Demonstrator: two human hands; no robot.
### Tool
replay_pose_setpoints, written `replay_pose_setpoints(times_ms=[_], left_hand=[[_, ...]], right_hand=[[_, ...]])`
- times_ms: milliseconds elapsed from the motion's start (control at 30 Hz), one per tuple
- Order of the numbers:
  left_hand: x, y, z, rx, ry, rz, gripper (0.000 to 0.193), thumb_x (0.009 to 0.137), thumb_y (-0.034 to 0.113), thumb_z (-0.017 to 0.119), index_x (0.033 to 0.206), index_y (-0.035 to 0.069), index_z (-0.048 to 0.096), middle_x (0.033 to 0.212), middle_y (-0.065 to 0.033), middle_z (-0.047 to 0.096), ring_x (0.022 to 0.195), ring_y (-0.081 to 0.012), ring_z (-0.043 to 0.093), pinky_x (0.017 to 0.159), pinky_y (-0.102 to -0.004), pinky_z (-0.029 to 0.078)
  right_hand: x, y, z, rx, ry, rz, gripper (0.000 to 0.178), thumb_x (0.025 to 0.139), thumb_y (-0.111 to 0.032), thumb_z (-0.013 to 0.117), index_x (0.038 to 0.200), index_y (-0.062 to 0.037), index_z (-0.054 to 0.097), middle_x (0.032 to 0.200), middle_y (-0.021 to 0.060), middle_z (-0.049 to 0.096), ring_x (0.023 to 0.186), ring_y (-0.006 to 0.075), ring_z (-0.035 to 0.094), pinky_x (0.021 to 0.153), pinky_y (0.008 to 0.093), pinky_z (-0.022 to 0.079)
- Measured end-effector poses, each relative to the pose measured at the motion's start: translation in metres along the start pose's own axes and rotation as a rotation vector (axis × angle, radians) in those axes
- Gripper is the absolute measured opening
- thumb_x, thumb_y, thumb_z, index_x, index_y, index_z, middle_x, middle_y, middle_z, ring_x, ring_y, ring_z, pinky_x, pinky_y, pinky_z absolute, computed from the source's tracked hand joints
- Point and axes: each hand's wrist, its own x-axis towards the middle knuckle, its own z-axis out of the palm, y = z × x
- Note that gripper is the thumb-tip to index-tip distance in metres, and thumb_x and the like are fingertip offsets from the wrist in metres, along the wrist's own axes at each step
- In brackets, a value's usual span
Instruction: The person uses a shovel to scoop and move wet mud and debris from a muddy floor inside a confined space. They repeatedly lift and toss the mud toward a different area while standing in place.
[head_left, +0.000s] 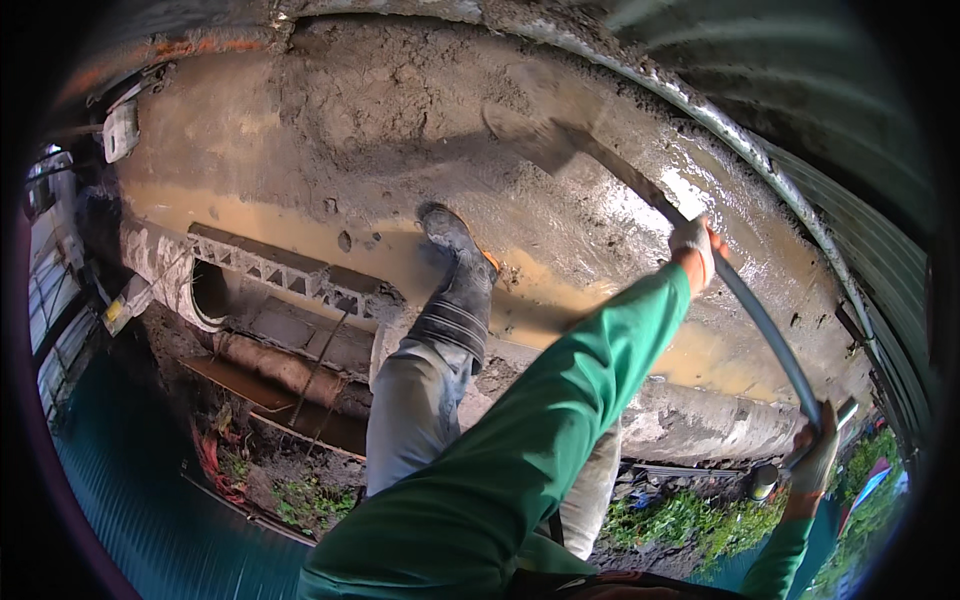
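My left hand (697, 252), in a pale glove and green sleeve, is closed round the middle of a long shovel (750, 308). The shaft bends in the fisheye picture. Near its upper end, close to a crosspiece, my right hand (818, 447) is wrapped round it, also gloved. The shovel's blade (535, 138) is smeared by motion and lies low over the wet grey-brown mud (400, 110), far from my body. Whether it carries mud I cannot tell.
My muddy boot (455, 240) stands by a brown puddle (560, 322). On the left lie a hollow block (275, 265), a round pipe opening (208, 290) and a rusty pipe (285, 368). A metal pipe (740, 140) runs along corrugated sheeting (860, 215). A can (763, 483) sits near weeds.
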Motion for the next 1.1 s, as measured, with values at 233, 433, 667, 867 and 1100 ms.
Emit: replay_pose_setpoints(times_ms=[233, 433, 667, 867, 1100], left_hand=[[-0.005, 0.315, -0.018, 0.027, -0.124, 0.277, 0.029, 0.101, 0.021, 0.064, 0.082, 0.014, 0.044, 0.065, -0.0001, 0.042, 0.054, -0.0159, 0.044, 0.065, -0.0420, 0.055], [0.055, 0.303, -0.115, 0.196, -0.014, 0.335, 0.030, 0.098, 0.022, 0.071, 0.080, 0.015, 0.048, 0.067, 0.0024, 0.042, 0.055, -0.0156, 0.042, 0.071, -0.0437, 0.053], [0.092, 0.293, -0.185, 0.372, 0.129, 0.455, 0.036, 0.100, 0.023, 0.069, 0.075, 0.018, 0.043, 0.064, 0.0040, 0.036, 0.052, -0.0147, 0.039, 0.061, -0.0386, 0.047], [0.068, 0.212, -0.204, 0.396, 0.230, 0.463, 0.029, 0.101, 0.023, 0.065, 0.078, 0.017, 0.049, 0.063, 0.0061, 0.038, 0.051, -0.0139, 0.040, 0.056, -0.0344, 0.044], [0.015, 0.014, -0.233, 0.407, 0.256, 0.377, 0.030, 0.100, 0.026, 0.068, 0.079, 0.015, 0.049, 0.064, 0.0008, 0.042, 0.054, -0.0156, 0.044, 0.061, -0.0376, 0.052]], right_hand=[[-0.023, 0.010, 0.258, 0.168, -0.295, -0.113, 0.028, 0.103, -0.033, 0.064, 0.100, -0.0051, 0.065, 0.069, 0.0003, 0.058, 0.043, 0.0082, 0.042, 0.040, 0.0261, 0.034], [0.020, 0.231, 0.319, 0.332, -0.093, -0.050, 0.031, 0.099, -0.029, 0.070, 0.092, 0.0005, 0.062, 0.072, 0.0067, 0.063, 0.041, 0.0141, 0.053, 0.036, 0.0291, 0.045], [0.049, 0.404, 0.370, 0.395, -0.072, 0.327, 0.035, 0.090, -0.023, 0.080, 0.107, 0.0041, 0.066, 0.084, 0.0086, 0.068, 0.063, 0.0167, 0.060, 0.055, 0.0329, 0.052], [0.020, 0.397, 0.273, 0.383, -0.051, 0.454, 0.023, 0.092, -0.019, 0.074, 0.087, -0.0020, 0.060, 0.073, 0.0041, 0.060, 0.050, 0.0126, 0.051, 0.041, 0.0303, 0.041], [-0.004, 0.373, 0.049, 0.417, 0.080, 0.484, 0.023, 0.093, -0.016, 0.070, 0.084, -0.0026, 0.054, 0.062, 0.0052, 0.055, 0.040, 0.0150, 0.049, 0.034, 0.0291, 0.037]])
